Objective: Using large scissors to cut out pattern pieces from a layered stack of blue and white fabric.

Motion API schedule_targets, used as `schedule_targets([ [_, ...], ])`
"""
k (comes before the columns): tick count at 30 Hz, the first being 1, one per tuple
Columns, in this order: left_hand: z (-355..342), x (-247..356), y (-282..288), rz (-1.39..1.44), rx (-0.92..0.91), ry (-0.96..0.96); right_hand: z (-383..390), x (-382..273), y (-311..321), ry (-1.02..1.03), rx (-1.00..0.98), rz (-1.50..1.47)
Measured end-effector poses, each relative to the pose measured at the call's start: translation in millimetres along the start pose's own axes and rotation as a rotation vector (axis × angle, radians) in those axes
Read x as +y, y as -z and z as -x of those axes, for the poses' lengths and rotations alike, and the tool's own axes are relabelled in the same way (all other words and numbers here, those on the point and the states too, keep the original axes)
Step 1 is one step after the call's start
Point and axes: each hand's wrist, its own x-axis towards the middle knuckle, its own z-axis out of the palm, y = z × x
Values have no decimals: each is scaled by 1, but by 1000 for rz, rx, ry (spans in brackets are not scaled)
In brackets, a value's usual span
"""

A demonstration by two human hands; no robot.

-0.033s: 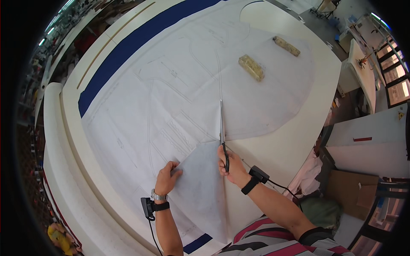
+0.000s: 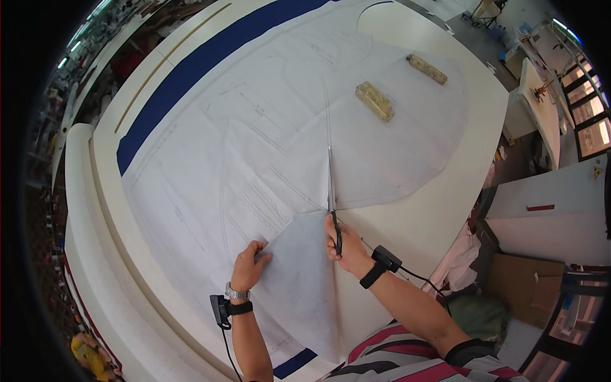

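Observation:
Large white pattern paper [image 2: 254, 146] with printed outlines covers much of the table. In my right hand [image 2: 344, 248] are long scissors [image 2: 331, 184] with black handles, their blades lying nearly closed along a line in the paper. My left hand [image 2: 249, 264] has its fingers curled at the edge of a folded-back, bluish-grey flap of paper [image 2: 299, 280], apparently gripping it. Two wrapped oblong weights [image 2: 374, 100] rest on the upper right of the paper. Dark blue fabric [image 2: 172, 83] shows beyond the paper's upper left edge and below it.
A long white roll [image 2: 86, 191] lies along the left edge of the cream table [image 2: 407, 242]. Bunched pale fabric [image 2: 461, 258], a cardboard box [image 2: 522, 286] and a white board [image 2: 538, 210] are off the right side. Another worktable [image 2: 534, 114] stands farther right.

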Motion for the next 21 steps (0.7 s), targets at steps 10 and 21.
schedule_targets([
  [10, 3, -4, 1, -9, 0, 1, -10, -10, -2, 6, -20, 62],
  [21, 0, -9, -1, 15, 5, -34, -29, -25, -6, 37, 11, 87],
])
